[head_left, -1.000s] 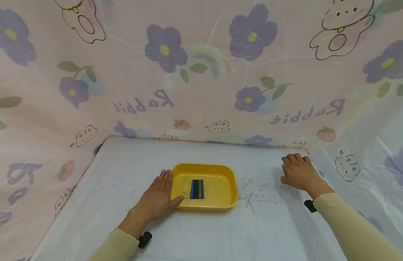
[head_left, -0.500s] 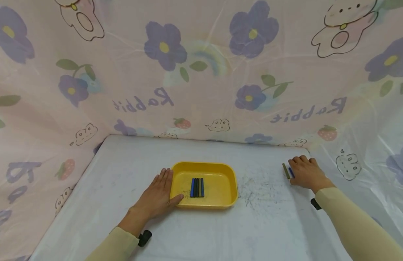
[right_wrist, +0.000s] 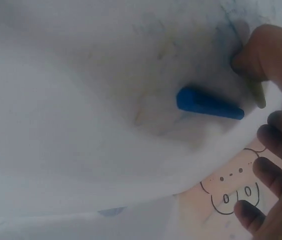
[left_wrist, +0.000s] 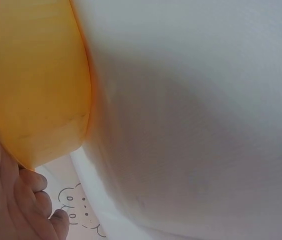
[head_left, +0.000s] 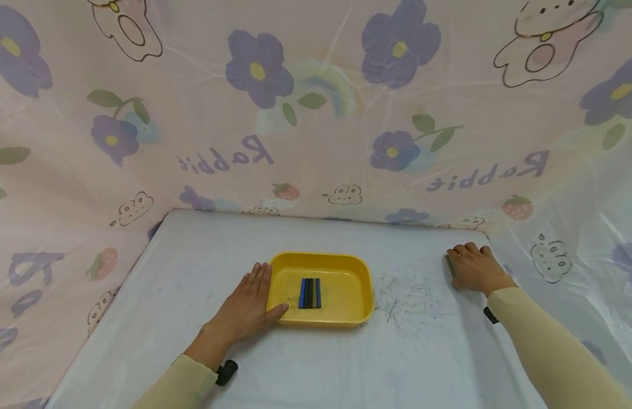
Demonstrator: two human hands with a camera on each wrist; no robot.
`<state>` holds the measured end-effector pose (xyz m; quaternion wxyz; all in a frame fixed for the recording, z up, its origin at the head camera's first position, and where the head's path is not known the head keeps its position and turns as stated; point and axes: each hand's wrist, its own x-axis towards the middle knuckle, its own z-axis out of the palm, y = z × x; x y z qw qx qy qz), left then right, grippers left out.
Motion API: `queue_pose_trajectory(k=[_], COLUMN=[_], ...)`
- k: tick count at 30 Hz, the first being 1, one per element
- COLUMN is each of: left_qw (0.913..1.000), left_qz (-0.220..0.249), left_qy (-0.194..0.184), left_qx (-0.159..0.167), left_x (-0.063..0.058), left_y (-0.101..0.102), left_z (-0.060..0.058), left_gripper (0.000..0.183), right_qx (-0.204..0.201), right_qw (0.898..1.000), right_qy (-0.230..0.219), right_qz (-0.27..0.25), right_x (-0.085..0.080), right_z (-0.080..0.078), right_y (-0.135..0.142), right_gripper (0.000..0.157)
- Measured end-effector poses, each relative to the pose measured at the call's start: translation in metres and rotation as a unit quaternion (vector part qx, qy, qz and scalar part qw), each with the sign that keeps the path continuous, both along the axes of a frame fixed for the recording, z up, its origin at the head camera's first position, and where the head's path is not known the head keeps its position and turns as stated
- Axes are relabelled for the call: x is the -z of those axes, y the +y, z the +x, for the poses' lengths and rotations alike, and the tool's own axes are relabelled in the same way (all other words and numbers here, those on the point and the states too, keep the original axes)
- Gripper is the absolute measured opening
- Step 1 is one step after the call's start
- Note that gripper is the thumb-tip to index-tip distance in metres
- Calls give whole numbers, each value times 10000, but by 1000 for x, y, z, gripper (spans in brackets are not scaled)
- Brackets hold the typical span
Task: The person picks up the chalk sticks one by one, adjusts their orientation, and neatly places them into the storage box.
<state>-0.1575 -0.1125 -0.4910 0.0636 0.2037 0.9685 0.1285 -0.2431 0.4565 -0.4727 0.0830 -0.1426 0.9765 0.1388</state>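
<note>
A yellow tray stands in the middle of the table. Several short crayons, blue and dark, lie side by side in it. My left hand lies along the tray's left side, fingers straight and thumb over the near rim. At the table's right, my right hand is lowered over an olive crayon and a blue crayon. In the right wrist view the thumb overlaps the olive crayon, while a gap separates its far end from the other fingers. The head view hides the blue crayon beneath the hand.
A white cloth covers the table, with dark scribble marks right of the tray. A printed curtain hangs behind the far edge and along both sides. A black wrist camera sits on the left wrist.
My right hand first shifted right, uncovering the olive and blue crayons, then came back slightly left over the blue one. The left hand and tray have stayed in place.
</note>
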Motion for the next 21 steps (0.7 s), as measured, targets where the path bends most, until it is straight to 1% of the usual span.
queue_pose_trajectory(k=[6,13,17,21], left_qw=[10000,10000,10000,10000], left_qz=[38,3,-16,-26], left_qy=[-20,-36,-32,-35], left_qx=[-18,1,26,-3], left_x=[1,2,1,-2], left_y=[0,0,0,1], left_z=[0,0,0,1], left_gripper=[100,101,102,102], right_qx=[83,121,85,-13], right_qw=[9998,9996,9998,10000], right_qy=[-202,-237,-165,36], right_qz=[-25,-11,-9,-46], right_x=[0,-2,-4,-1], right_z=[-7,-6,-5,-8], right_y=[0,1,1,1], right_gripper=[76,71,73,78])
